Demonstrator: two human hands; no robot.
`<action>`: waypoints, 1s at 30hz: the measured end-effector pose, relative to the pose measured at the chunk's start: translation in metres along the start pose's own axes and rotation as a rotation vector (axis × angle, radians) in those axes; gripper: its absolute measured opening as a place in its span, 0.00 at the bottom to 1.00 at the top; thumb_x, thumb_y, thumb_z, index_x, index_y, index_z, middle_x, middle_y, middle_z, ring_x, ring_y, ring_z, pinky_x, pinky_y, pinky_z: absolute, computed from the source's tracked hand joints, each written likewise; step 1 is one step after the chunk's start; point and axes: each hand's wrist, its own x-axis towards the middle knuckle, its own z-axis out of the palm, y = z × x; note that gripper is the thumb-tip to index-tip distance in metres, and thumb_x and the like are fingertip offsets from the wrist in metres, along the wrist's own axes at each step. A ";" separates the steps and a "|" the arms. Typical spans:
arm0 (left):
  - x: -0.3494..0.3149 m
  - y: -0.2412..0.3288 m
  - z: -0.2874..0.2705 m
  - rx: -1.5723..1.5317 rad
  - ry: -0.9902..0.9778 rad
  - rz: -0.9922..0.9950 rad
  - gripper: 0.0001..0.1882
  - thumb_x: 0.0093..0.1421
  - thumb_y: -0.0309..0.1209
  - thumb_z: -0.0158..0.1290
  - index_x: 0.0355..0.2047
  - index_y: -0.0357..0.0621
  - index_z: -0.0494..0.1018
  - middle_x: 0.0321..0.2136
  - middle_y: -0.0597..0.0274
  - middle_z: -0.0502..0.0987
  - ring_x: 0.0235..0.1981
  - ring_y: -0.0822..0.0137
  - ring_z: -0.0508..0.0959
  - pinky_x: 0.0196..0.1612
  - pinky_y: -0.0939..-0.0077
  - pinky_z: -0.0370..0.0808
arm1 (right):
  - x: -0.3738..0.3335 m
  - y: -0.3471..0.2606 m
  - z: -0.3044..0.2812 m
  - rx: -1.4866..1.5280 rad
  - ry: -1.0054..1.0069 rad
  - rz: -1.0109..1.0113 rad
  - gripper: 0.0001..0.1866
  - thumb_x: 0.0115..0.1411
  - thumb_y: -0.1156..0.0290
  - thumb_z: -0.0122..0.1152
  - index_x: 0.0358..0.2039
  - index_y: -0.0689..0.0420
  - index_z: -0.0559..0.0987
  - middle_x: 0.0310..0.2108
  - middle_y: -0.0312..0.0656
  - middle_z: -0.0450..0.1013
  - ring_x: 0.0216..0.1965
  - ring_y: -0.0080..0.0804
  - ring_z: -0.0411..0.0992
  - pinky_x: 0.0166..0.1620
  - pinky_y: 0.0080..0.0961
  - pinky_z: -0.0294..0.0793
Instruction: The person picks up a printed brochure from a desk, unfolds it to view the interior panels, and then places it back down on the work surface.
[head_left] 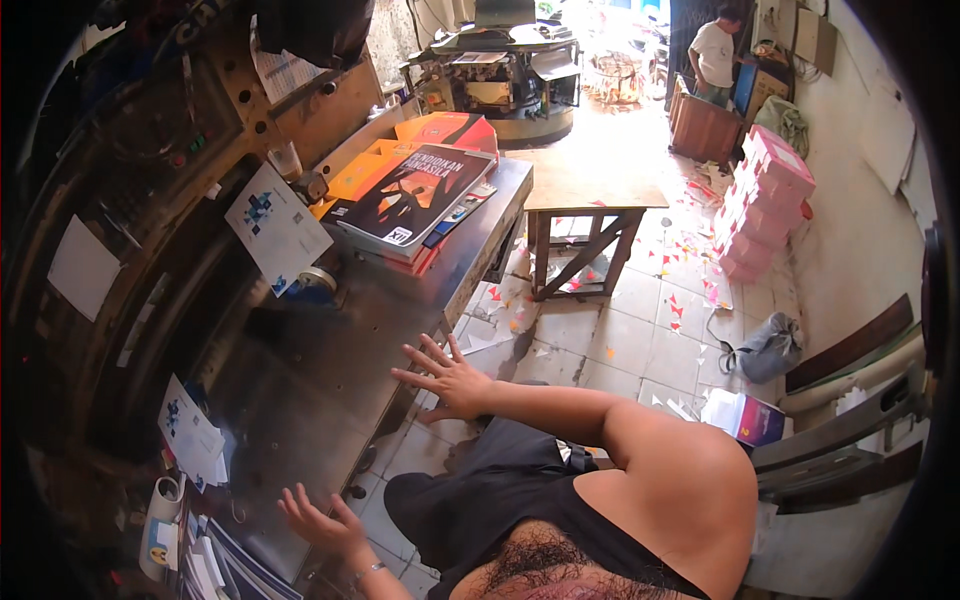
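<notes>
Status in head view, pls?

Bare left hand [327, 528], silvery band [372, 567] at wrist: fingers loosely spread, nothing in it. Bare right hand [455, 385]: fingers fanned wide, nothing there either. Both at near edge of dark metal-topped desk [320, 385]; can't tell if fingertips touch it.

OK. What's by L hand?

Pile of flat blue-and-white paper items [235, 563], lower left on desk, just beside it. White tube-shaped object [160, 520] past that.

And R hand?

Thick dark-covered softback book [415, 195], top of stack toward desk's far end. Lies fwd of R hand & a bit left, well apart. Long axis runs lower left to upper right, approx w/ desk edge. R hand's nearer; L's much farther back.

Anything around it?

Orange covers [365, 168] just behind, white sheet w/ blue squares [275, 230] to its left. Beyond desk: square-topped wooden stool [598, 190], stacked pink packages [765, 200] near wall. Co-worker in white tee [714, 55] far back, hands unclear.
</notes>
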 end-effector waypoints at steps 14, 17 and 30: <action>-0.003 0.010 0.001 0.054 0.011 -0.002 0.27 0.72 0.49 0.46 0.61 0.44 0.72 0.65 0.49 0.71 0.67 0.42 0.69 0.67 0.42 0.63 | -0.003 -0.003 0.000 0.065 -0.031 0.007 0.70 0.46 0.48 0.81 0.79 0.32 0.40 0.80 0.54 0.29 0.78 0.68 0.26 0.71 0.74 0.48; 0.000 0.010 -0.002 0.037 0.019 0.004 0.26 0.72 0.48 0.46 0.59 0.43 0.73 0.64 0.49 0.72 0.66 0.43 0.70 0.66 0.44 0.65 | -0.003 -0.004 -0.001 0.069 -0.022 -0.005 0.69 0.46 0.48 0.81 0.79 0.33 0.40 0.80 0.54 0.29 0.78 0.68 0.26 0.71 0.73 0.48; 0.005 0.016 -0.006 0.003 0.038 0.040 0.24 0.72 0.46 0.47 0.57 0.41 0.74 0.63 0.47 0.73 0.62 0.43 0.73 0.63 0.47 0.69 | -0.003 -0.004 -0.002 0.065 -0.005 -0.009 0.69 0.47 0.50 0.81 0.79 0.32 0.41 0.80 0.53 0.29 0.78 0.67 0.26 0.70 0.73 0.52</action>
